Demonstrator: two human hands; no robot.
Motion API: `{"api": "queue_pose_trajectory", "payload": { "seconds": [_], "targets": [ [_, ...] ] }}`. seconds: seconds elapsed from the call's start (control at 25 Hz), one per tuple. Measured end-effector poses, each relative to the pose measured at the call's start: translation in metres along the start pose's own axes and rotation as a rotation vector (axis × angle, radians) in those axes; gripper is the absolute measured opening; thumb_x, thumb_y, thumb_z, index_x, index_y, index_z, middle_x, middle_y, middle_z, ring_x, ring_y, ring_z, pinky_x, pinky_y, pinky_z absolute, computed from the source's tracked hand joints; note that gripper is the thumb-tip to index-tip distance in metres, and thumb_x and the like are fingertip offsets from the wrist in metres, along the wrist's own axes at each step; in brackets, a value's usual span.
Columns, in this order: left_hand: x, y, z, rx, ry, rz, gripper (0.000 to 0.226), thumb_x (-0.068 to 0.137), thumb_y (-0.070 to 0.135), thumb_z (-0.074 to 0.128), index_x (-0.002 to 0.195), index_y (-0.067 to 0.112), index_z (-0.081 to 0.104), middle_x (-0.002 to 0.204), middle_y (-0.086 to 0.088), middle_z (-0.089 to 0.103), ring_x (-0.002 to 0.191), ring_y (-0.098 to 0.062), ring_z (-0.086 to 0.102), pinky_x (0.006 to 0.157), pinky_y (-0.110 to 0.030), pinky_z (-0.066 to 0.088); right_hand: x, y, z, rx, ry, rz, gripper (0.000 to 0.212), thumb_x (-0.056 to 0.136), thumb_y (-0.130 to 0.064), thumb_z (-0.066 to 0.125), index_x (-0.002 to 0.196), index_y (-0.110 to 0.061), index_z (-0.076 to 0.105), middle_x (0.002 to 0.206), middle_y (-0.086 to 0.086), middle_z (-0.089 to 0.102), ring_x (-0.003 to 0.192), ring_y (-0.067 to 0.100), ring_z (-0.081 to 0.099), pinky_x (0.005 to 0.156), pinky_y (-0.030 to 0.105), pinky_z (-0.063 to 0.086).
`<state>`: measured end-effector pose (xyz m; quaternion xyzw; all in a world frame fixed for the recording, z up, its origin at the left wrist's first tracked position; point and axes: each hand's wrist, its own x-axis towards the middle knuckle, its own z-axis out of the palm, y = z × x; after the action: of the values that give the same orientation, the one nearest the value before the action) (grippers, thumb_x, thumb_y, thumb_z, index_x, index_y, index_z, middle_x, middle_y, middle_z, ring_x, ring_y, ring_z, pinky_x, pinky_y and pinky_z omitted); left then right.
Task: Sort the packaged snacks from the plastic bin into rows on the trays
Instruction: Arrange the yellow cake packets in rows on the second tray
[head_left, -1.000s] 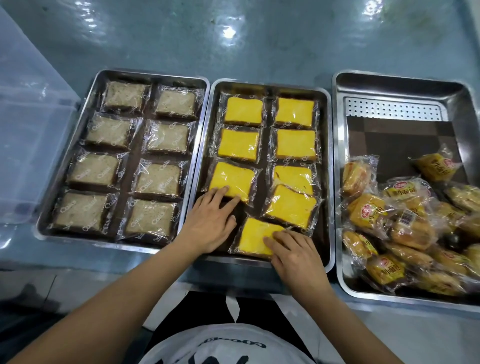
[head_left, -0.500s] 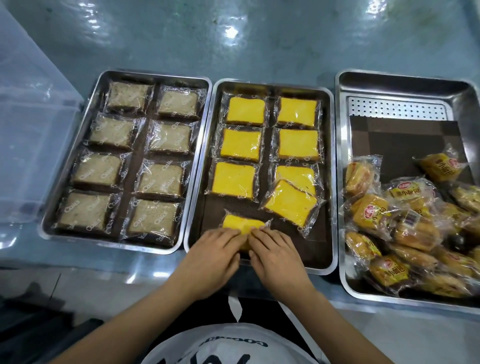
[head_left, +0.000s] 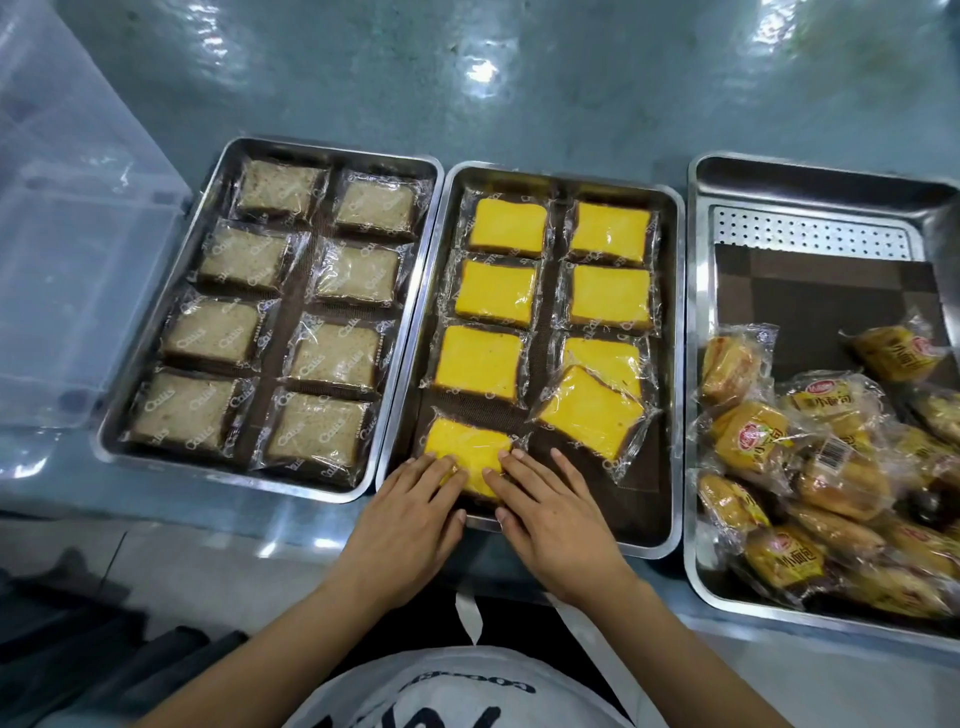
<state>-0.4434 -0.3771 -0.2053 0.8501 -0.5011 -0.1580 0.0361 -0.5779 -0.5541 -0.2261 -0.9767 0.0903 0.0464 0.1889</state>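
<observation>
Both hands have slid the last yellow packet (head_left: 470, 451) leftward into the near-left slot of the middle tray (head_left: 639, 509), where it now lies below the other three of the left column. Left hand (head_left: 410, 514) and right hand (head_left: 550, 514) rest on its near edge, fingers straight and slightly apart, pressing down; neither grips it. This brings the left column to four. In the right column, the tilted packet (head_left: 587, 421) overlaps the third, and the near-right slot is bare. Judgement: square that packet next. Left tray (head_left: 156, 338) holds eight brown packets in two rows. Buns (head_left: 753, 436) lie heaped, unsorted, in the right tray (head_left: 810, 179). Bin (head_left: 72, 270) stands far left.
</observation>
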Motion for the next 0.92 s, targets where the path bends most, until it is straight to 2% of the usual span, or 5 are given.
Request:
{"api": "queue_pose_trajectory", "payload": {
  "seconds": [0.16, 0.32, 0.48, 0.6, 0.92],
  "targets": [
    [0.002, 0.005, -0.002, 0.0, 0.021, -0.021, 0.047, 0.099, 0.041, 0.037, 0.134, 0.017, 0.058, 0.139, -0.005, 0.056, 0.129, -0.026, 0.05, 0.11, -0.042, 0.042, 0.006, 0.006, -0.011, 0.005, 0.091, 0.017, 0.041, 0.101, -0.033, 0.044, 0.139, -0.026, 0.056, 0.145, -0.005, 0.054, 0.138, 0.016, 0.045, 0.121, 0.04, 0.021],
    [0.006, 0.004, -0.004, 0.037, 0.008, -0.086, 0.047, 0.098, 0.043, 0.036, 0.131, 0.018, 0.059, 0.137, -0.004, 0.057, 0.126, -0.026, 0.052, 0.106, -0.043, 0.044, 0.007, 0.033, -0.033, -0.071, 0.233, 0.214, 0.045, 0.096, -0.028, 0.049, 0.139, -0.019, 0.056, 0.143, 0.004, 0.055, 0.131, 0.027, 0.048, 0.115, 0.045, 0.031],
    [0.009, 0.004, -0.006, 0.034, 0.031, -0.111, 0.046, 0.097, 0.042, 0.036, 0.127, 0.017, 0.06, 0.133, -0.005, 0.058, 0.121, -0.027, 0.054, 0.102, -0.044, 0.046, 0.004, 0.051, -0.032, -0.169, 0.096, 0.276, 0.055, 0.098, -0.041, 0.039, 0.15, -0.025, 0.043, 0.155, 0.005, 0.043, 0.142, 0.029, 0.038, 0.118, 0.051, 0.027],
    [0.015, 0.008, -0.009, 0.028, 0.065, -0.104, 0.041, 0.095, 0.039, 0.038, 0.121, 0.018, 0.061, 0.128, -0.006, 0.057, 0.116, -0.029, 0.055, 0.097, -0.043, 0.048, -0.004, 0.053, -0.025, -0.151, 0.046, 0.258, 0.054, 0.098, -0.043, 0.034, 0.147, -0.025, 0.047, 0.153, 0.004, 0.045, 0.142, 0.028, 0.039, 0.119, 0.051, 0.027],
    [0.026, 0.024, 0.003, -0.013, -0.009, -0.083, 0.053, 0.099, 0.044, 0.033, 0.146, 0.025, 0.046, 0.155, -0.005, 0.042, 0.144, -0.032, 0.035, 0.115, -0.052, 0.033, -0.032, 0.049, -0.022, -0.051, 0.05, 0.222, 0.039, 0.098, -0.037, 0.051, 0.134, -0.022, 0.053, 0.136, -0.002, 0.057, 0.136, 0.023, 0.041, 0.121, 0.044, 0.025]
  ]
}}
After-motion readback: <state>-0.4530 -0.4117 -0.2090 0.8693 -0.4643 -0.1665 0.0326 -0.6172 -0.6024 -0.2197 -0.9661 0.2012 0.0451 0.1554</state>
